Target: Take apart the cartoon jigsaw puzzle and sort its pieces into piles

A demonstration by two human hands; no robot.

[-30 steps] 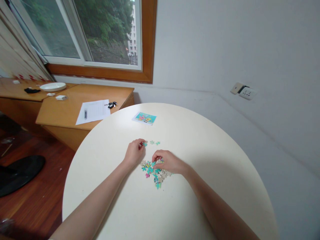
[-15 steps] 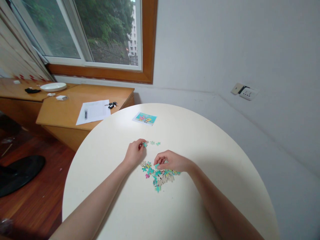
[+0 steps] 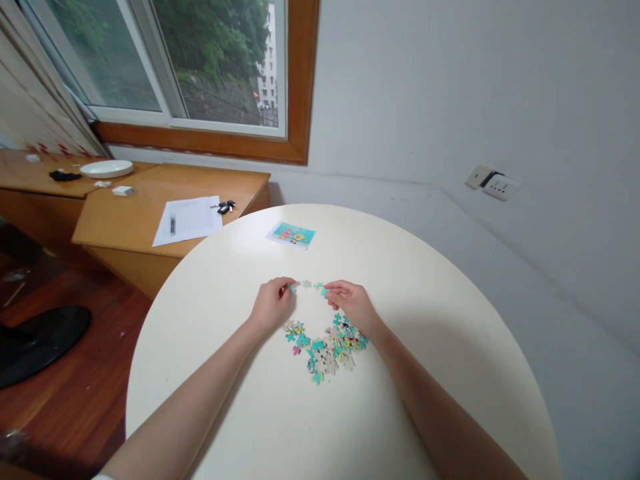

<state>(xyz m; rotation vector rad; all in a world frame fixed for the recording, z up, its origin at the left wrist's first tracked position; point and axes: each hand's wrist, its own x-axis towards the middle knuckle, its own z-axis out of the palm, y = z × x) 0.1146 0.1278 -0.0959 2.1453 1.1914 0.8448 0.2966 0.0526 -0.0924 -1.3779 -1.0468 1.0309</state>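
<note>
Several jigsaw puzzle pieces [image 3: 320, 357] in teal, yellow, pink and grey lie in a loose pile on the white round table [image 3: 215, 300]. Beyond the pile, my left hand [image 3: 273, 303] has its fingers pinched on a small teal puzzle piece [image 3: 293, 289]. My right hand [image 3: 351, 303] pinches another teal puzzle piece [image 3: 325, 292] between thumb and fingers. Between the two hands, two loose pieces sit in a row: a pale one [image 3: 307, 284] and a teal one [image 3: 318, 285].
A colourful picture card [image 3: 293, 235] lies farther back on the table. The wooden desk [image 3: 135, 220] at the left holds a sheet of paper [image 3: 190, 221], keys [image 3: 227, 207] and a white plate [image 3: 107, 169]. A wall socket [image 3: 500, 187] is at the right.
My right hand has moved from over the pile up to the row of pieces, carrying a teal piece. More of the pile shows. My left hand has stayed nearly still.
</note>
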